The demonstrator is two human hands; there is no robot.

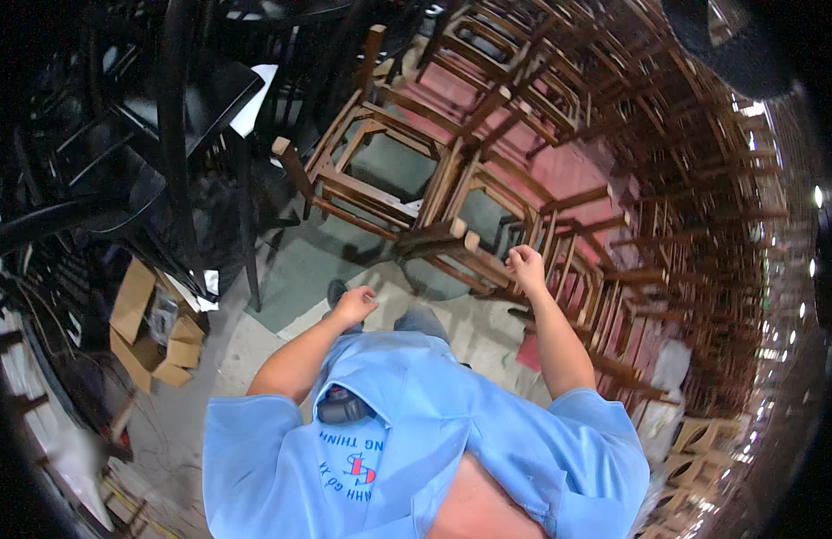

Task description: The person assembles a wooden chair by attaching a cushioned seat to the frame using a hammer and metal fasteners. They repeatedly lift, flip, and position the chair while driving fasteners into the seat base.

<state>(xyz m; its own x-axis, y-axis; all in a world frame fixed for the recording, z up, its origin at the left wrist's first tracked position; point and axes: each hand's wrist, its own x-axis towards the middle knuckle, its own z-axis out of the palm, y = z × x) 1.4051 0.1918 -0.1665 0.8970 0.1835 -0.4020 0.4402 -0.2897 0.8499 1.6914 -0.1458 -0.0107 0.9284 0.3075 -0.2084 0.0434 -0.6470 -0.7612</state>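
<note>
My left hand (355, 304) hangs in front of my blue shirt with the fingers curled in and nothing in it. My right hand (526, 267) is raised a little further out, fist closed, close to the top rail of a brown wooden chair frame (474, 251) lying on its side; I cannot tell if it touches the wood. Another unfinished wooden chair frame (362, 171) lies just beyond, on the concrete floor (308, 260).
Rows of stacked brown chair frames (667, 198) fill the right side and back. Black chairs and a dark table (164, 126) crowd the left. Flattened cardboard boxes (151, 332) lie on the floor at lower left. My shoe (337, 290) shows below.
</note>
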